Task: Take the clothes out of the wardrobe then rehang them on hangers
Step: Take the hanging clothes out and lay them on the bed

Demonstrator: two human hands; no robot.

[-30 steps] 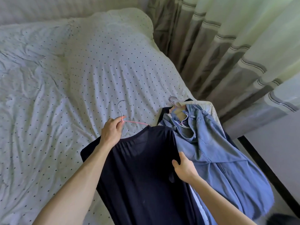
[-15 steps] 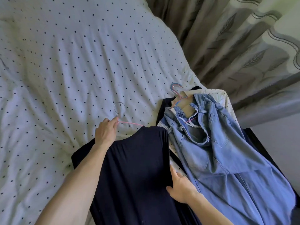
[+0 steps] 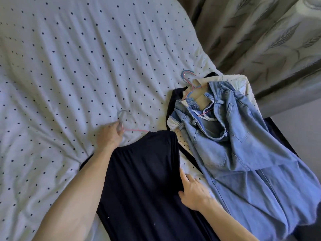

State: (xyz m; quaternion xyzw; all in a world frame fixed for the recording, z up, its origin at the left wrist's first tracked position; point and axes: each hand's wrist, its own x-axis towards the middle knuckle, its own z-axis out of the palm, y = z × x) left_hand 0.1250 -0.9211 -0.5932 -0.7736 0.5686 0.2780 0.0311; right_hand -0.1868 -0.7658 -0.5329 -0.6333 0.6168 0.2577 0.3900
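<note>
On the bed (image 3: 60, 75), your left hand (image 3: 109, 136) pinches the pink hanger (image 3: 137, 130) at its neck, and your right hand (image 3: 192, 190) lies flat, fingers loose, on the dark top (image 3: 144, 180) beside the jeans (image 3: 234, 153). Pin the cloth down and tug the shoulders square before lifting.

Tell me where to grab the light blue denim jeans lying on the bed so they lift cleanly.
Put your grip on the waistband of the light blue denim jeans, coming from the left over the polka-dot bedsheet. It lies open and bunched up as a thick raised edge towards that side, while the legs trail away to the near right.
</note>
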